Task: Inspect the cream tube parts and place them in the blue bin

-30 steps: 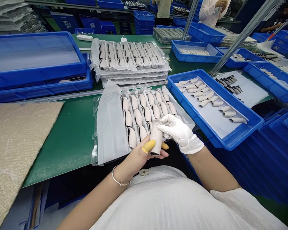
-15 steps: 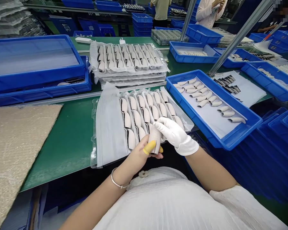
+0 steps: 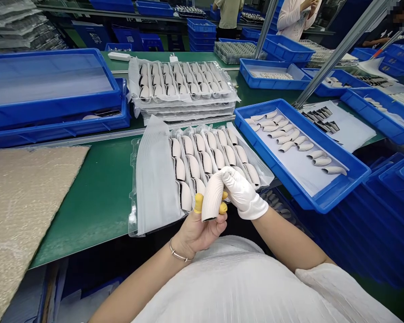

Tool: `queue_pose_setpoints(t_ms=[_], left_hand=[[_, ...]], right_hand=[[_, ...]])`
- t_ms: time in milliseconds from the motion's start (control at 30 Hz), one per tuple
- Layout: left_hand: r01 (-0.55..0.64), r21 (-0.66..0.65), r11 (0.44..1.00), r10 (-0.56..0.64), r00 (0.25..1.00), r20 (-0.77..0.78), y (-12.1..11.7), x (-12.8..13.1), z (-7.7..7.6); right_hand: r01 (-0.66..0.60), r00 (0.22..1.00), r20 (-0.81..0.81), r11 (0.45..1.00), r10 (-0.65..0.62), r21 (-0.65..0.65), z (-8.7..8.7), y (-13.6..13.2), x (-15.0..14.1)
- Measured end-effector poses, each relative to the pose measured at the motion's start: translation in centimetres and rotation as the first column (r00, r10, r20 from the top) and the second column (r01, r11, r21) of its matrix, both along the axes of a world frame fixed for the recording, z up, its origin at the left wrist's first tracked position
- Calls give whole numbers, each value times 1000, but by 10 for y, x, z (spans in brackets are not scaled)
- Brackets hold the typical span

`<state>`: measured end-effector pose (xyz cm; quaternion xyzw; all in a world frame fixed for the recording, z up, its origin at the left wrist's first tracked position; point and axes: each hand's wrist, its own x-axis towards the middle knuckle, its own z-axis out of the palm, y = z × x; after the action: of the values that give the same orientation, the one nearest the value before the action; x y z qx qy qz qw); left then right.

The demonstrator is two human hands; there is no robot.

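Seemingly mid-inspection, the left hand (image 3: 202, 231) grasps a ribbed curved shell (image 3: 212, 196), right hand (image 3: 243, 194) pinching its top; the next move calls for gentleness.

A cream-white, finely ribbed, curved hollow sleeve (image 3: 212, 198) leans slightly, held in the left hand (image 3: 200, 229), its dark-edged open end down and its upper end bending toward the gloved right hand (image 3: 243, 194), which touches it.
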<state>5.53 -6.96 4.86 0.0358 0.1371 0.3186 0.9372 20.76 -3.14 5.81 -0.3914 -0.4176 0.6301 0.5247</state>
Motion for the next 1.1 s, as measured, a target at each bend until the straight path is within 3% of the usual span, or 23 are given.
queue_pose_setpoints(t_ms=[267, 500, 633, 767, 900, 1000, 1100], left_hand=[[-105, 60, 993, 112, 982, -149, 5, 0, 5], [-59, 93, 994, 74, 984, -161, 2, 0, 7], [-53, 152, 987, 95, 955, -283, 2, 2, 5], [-56, 235, 970, 145, 913, -382, 4, 3, 3], [-85, 291, 953, 214, 868, -447, 8, 1, 6], [-58, 334, 941, 233, 826, -514, 10, -1, 9], [4, 391, 920, 250, 763, -597, 12, -3, 12]], right_hand=[[-15, 947, 316, 974, -58, 224, 13, -4, -1], [275, 945, 155, 955, -289, 108, -2, 11, 0], [305, 945, 103, 950, -311, 73, -5, 16, 7], [102, 942, 313, 992, -119, 72, 9, 8, 9], [-89, 804, 595, 984, -21, 154, 21, -3, 13], [-291, 654, 754, 899, -63, 328, 26, -11, 19], [-482, 540, 825, 742, -165, 465, 32, -15, 24]])
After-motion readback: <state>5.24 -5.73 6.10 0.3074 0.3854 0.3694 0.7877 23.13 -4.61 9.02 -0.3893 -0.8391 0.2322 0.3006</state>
